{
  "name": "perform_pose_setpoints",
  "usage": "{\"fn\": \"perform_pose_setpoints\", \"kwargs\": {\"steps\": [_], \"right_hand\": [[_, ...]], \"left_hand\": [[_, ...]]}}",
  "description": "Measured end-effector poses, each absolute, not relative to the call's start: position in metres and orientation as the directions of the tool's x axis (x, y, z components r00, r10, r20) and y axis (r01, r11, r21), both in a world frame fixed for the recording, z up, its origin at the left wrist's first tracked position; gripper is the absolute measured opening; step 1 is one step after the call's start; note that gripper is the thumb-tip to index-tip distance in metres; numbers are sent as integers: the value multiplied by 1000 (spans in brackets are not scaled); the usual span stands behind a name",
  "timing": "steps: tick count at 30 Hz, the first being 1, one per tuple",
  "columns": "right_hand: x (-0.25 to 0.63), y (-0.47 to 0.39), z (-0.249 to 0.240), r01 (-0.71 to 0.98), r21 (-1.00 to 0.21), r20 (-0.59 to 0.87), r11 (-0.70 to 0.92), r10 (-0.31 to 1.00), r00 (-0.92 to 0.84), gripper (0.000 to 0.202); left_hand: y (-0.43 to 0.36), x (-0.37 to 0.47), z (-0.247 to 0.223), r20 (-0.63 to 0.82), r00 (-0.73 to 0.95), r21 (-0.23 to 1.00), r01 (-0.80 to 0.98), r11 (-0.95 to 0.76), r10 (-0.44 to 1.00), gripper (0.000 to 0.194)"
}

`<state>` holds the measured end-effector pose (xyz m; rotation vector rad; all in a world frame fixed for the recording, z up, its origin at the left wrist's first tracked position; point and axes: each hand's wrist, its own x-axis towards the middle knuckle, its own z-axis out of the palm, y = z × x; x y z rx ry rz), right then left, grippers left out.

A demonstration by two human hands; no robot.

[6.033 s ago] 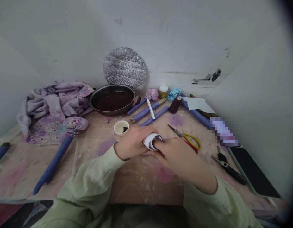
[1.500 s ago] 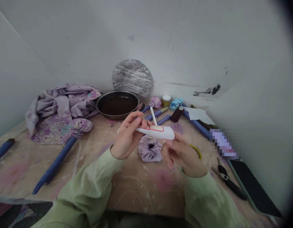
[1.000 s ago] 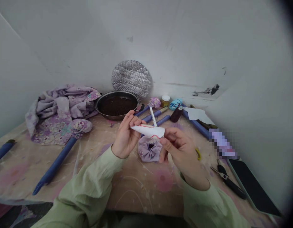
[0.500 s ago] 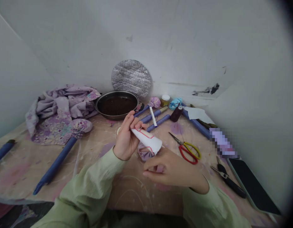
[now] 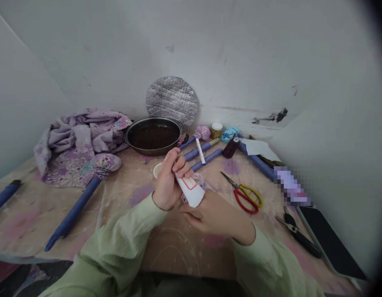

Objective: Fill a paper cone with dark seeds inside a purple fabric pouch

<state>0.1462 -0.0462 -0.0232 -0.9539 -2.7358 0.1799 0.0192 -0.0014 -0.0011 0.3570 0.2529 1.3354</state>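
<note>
- Roll of white paper-like sheet [image 5: 194,196], tapered and marked in red, sits at centre frame, its long axis sloping from upper left to lower right.
- Your left hand [image 5: 167,183] is the nearer one, its fingers gripping the narrow upper end.
- Your right hand [image 5: 217,213] lies just beyond the wide lower end, fingers curled (whether they hold or touch anything, I cannot tell).
- Counted near you: one roll, one gathered lilac cloth [image 5: 199,178] mostly hidden behind it, one pair of red-and-yellow-handled metal scissors [image 5: 237,186], one slim white marker [image 5: 200,151].
</note>
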Motion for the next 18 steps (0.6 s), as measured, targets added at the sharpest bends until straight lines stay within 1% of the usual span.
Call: {"fn": "perform_pose_setpoints", "kwargs": {"steps": [5, 8, 12, 15, 18], "right_hand": [[146, -45, -22, 590, -164, 162, 791, 611, -775, 18], [146, -46, -22, 570, -176, 195, 803, 596, -779, 17], [144, -47, -26, 562, -191, 239, 805, 593, -769, 19], [143, -46, -27, 581, -174, 197, 795, 606, -771, 20], [143, -45, -24, 598, -159, 146, 786, 617, -773, 21]], "left_hand": [[0, 19, -3, 8, 220, 385, -901, 200, 976, 17], [0, 20, -3, 0, 235, 371, -903, 218, 972, 20], [-1, 20, -3, 47, 242, 385, -900, 206, 969, 18], [-1, 19, -3, 63, 229, 407, -895, 184, 971, 14], [1, 19, -5, 43, 236, 427, -883, 196, 971, 12]]}}
